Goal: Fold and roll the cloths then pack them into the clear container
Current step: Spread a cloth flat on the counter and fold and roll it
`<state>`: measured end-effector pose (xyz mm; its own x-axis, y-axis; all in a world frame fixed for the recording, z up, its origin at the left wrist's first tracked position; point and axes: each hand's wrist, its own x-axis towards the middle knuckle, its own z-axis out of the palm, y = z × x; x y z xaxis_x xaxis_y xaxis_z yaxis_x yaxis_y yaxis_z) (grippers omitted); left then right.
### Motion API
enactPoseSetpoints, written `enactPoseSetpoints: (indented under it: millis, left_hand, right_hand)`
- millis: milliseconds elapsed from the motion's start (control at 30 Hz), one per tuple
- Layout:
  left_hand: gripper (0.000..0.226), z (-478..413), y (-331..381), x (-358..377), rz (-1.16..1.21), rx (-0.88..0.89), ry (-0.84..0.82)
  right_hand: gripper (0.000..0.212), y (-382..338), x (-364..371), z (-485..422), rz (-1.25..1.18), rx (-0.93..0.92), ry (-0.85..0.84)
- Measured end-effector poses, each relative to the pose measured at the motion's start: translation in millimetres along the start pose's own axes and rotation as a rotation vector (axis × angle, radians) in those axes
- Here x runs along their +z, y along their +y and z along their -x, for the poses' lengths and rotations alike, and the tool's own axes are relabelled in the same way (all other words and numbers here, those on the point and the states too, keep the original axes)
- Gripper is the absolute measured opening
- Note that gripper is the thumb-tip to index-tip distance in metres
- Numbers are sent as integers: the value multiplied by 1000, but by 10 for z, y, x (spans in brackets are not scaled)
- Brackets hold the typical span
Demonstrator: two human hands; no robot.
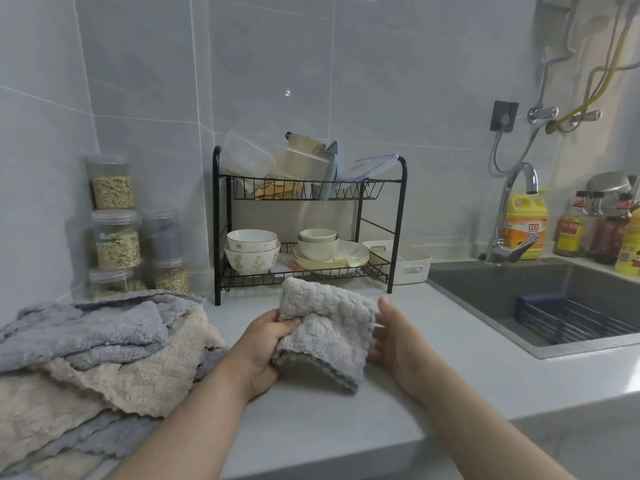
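Both hands grip one folded grey cloth (323, 332) above the surface (433, 372): left hand (265, 351) clutches its left edge, right hand (394, 344) holds its right edge. Cloth pile (86, 351) lies left.

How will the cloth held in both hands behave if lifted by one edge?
Probably floppy: the cloth sags and creases between the left hand and right hand, its lower corner drooping toward the counter. Likely light and grippy, given the fluffy texture. Unlikely to roll or slide.
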<state>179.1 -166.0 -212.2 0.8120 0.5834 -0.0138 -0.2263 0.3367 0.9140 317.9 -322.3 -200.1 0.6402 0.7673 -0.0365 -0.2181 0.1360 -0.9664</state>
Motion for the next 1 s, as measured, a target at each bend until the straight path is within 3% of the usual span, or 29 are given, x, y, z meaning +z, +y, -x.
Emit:
enactPoseSetpoints:
  millis: [67,200,333,400,533,700,867,1000]
  left_hand:
    - [30,1,-3,-2,26,-11,8]
    - [30,-8,-23,16,11,-22,-18]
    - [31,17,-27,45,-56,-10,-30]
    - [31,35,-26,62,-73,-12,-29]
    - [35,73,15,73,-99,-11,-13]
    - [42,44,-7,62,-99,-35,78]
    - [28,89,-2,70,-22,-58,71]
    - [9,64,-59,60,-212,68,94]
  right_hand:
    - [37,92,13,-18,13,-23,12]
    - [65,137,20,-18,191,-110,15]
    - [42,148,12,5,273,-161,28]
    - [33,144,-22,9,216,-168,42]
    - [41,114,-67,50,34,-168,-36]
    - [38,131,-80,42,24,-165,-82]
    - [35,197,-92,-15,37,-184,-70]
    - [44,148,-69,-6,-85,-100,-104]
